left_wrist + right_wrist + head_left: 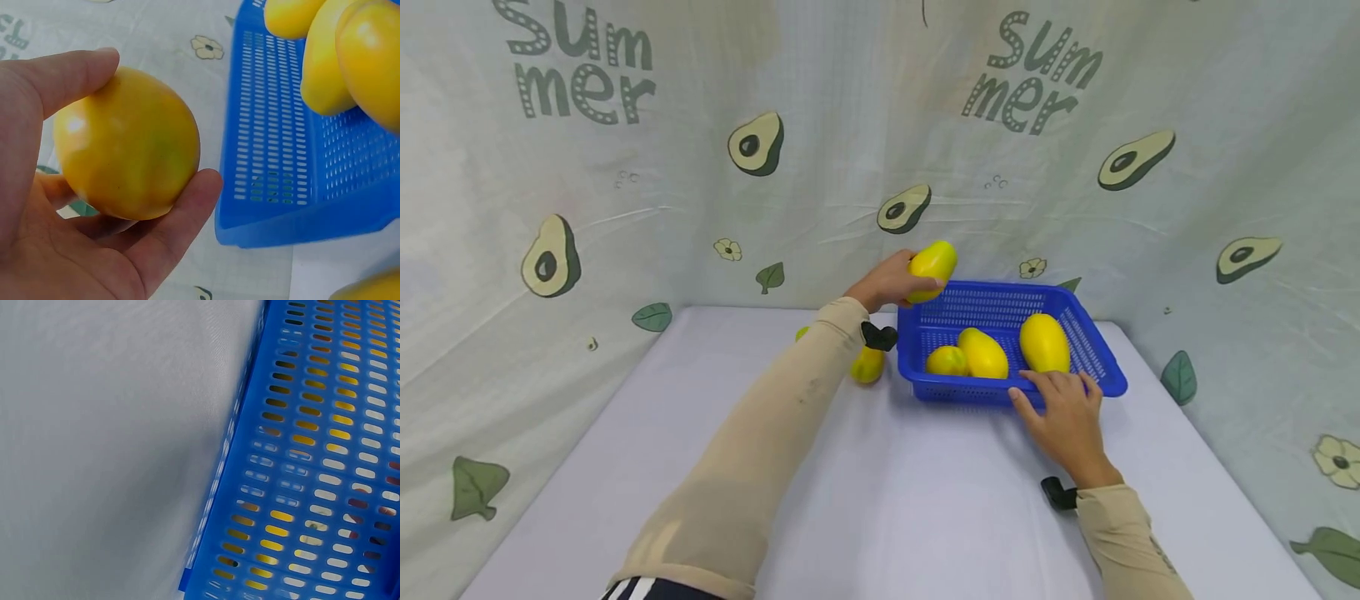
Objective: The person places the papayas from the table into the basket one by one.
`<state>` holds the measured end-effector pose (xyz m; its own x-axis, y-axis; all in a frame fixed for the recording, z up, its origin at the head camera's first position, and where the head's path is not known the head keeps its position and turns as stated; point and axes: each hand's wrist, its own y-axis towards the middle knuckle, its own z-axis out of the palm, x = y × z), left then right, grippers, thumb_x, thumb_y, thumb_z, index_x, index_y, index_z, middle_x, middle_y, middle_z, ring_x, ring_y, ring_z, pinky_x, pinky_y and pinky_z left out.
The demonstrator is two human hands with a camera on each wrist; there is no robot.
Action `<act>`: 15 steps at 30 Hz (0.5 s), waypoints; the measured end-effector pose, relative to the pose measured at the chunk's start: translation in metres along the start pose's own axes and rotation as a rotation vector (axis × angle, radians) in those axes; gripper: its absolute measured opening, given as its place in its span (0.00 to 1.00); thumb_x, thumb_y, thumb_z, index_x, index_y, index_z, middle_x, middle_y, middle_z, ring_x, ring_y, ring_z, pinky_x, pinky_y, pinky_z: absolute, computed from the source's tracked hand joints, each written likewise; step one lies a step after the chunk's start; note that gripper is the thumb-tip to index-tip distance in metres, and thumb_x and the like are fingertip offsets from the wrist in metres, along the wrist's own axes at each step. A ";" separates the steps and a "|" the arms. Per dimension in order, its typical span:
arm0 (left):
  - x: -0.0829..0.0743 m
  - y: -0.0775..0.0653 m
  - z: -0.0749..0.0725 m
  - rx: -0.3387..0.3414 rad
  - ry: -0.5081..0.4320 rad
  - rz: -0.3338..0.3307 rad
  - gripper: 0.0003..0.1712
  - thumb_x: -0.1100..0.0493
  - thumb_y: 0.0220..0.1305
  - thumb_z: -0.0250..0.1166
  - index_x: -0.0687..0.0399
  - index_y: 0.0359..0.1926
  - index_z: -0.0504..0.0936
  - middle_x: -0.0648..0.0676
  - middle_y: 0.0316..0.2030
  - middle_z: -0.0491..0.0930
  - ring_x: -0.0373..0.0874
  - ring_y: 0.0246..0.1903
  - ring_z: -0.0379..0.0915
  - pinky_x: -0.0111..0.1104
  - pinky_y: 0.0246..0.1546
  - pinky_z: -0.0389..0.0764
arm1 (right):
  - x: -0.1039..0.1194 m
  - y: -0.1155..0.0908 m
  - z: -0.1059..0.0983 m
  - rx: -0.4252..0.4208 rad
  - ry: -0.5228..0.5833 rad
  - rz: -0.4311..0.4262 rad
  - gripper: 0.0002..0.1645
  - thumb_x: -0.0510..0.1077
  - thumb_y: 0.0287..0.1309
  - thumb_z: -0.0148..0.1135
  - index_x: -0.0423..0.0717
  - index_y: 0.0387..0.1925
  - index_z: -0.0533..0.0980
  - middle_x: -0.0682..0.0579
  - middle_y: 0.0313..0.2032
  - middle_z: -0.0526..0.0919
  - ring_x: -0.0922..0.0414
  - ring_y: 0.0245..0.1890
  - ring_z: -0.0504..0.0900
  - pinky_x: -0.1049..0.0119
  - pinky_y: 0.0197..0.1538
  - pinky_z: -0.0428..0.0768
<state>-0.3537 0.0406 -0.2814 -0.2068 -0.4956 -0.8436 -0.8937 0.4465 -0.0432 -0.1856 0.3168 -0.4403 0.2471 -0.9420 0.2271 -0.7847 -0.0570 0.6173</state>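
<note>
Head view: the left hand is wrapped round a smooth yellow oval fruit, held up near the back left corner of a blue slotted plastic basket. Inside lie a small rounded yellow fruit, a long yellow fruit touching it, and a plump yellow fruit towards the right end. The right hand rests with bent fingers at the front rim; whether they pinch it or only touch, I cannot tell. Light pressure there should steady the basket without tipping it. Just left of the basket, another yellow fruit lies on a white cloth, partly hidden by the beige sleeve.

Left wrist view: thumb on one side and fingers on the other clasp the held fruit by its belly. Such a spread hold probably suits slick skin: firm against slipping, gentle against bruising. One fingertip comes near the basket's edge, so keeping the knuckles clear of it would be wise.

Right wrist view: the slotted wall fills one side, with yellow showing through; no fingers appear.
</note>
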 end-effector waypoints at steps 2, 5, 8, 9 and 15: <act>-0.001 0.002 0.004 0.000 0.006 0.000 0.43 0.45 0.63 0.70 0.54 0.72 0.61 0.55 0.53 0.74 0.50 0.49 0.74 0.36 0.43 0.83 | -0.001 -0.001 0.000 -0.003 0.002 0.000 0.24 0.54 0.64 0.64 0.42 0.54 0.80 0.39 0.47 0.82 0.38 0.54 0.72 0.34 0.66 0.51; -0.001 0.004 0.009 -0.017 0.028 -0.004 0.43 0.44 0.63 0.70 0.53 0.72 0.62 0.54 0.53 0.74 0.49 0.48 0.75 0.36 0.42 0.83 | 0.000 -0.001 -0.001 -0.002 0.006 -0.001 0.24 0.54 0.64 0.64 0.42 0.54 0.80 0.39 0.47 0.82 0.38 0.55 0.72 0.34 0.67 0.51; -0.001 0.004 0.014 -0.025 0.041 -0.012 0.42 0.44 0.63 0.70 0.53 0.71 0.63 0.54 0.52 0.75 0.49 0.47 0.75 0.36 0.42 0.83 | 0.000 0.000 -0.001 -0.001 0.005 0.000 0.24 0.54 0.64 0.64 0.42 0.54 0.80 0.39 0.47 0.82 0.38 0.55 0.72 0.34 0.67 0.50; -0.001 0.004 0.015 -0.023 0.040 -0.018 0.42 0.43 0.63 0.70 0.53 0.71 0.63 0.54 0.52 0.75 0.49 0.48 0.75 0.36 0.42 0.83 | 0.000 0.000 -0.001 0.000 0.003 0.002 0.24 0.54 0.64 0.64 0.42 0.54 0.80 0.39 0.47 0.82 0.38 0.55 0.72 0.33 0.67 0.50; 0.001 0.006 0.016 0.008 -0.029 -0.022 0.44 0.41 0.66 0.67 0.55 0.73 0.61 0.60 0.64 0.70 0.53 0.56 0.74 0.39 0.48 0.83 | -0.001 0.000 -0.001 0.013 -0.001 0.008 0.25 0.54 0.65 0.64 0.42 0.55 0.80 0.39 0.49 0.81 0.38 0.56 0.72 0.33 0.67 0.50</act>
<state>-0.3529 0.0549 -0.2908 -0.1755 -0.4837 -0.8574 -0.8948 0.4415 -0.0659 -0.1849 0.3179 -0.4396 0.2399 -0.9429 0.2309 -0.7939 -0.0537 0.6056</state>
